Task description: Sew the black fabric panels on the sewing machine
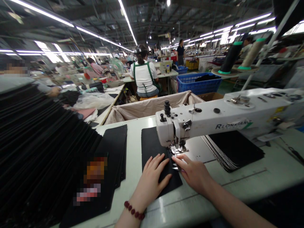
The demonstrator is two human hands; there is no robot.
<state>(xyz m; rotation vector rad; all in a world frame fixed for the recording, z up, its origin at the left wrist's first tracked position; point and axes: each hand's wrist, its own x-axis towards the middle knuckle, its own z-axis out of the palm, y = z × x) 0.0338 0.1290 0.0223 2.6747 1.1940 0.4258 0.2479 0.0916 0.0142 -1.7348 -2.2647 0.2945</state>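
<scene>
A black panel (152, 142) lies flat on the pale green table, partly beneath the head of a white sewing machine (197, 118). My left hand (155, 175) rests on the panel with fingers spread, a dark red bead bracelet at its wrist. Close to the presser foot (177, 149), at the panel's right edge, my right hand (193, 172) has its fingers curled around small metal scissors (176, 167), whose tips point left. The index finger of that hand reaches to the panel beside the foot. The needle's tip is too small to make out.
Tall stacks of black pieces (35, 152) fill the left side, with more black panels (111, 152) beside them. Right of the needle lies another black stack (235, 148). Behind the table are a cloth-lined bin (142, 106), a blue basket (198, 84) and a seated person (144, 74).
</scene>
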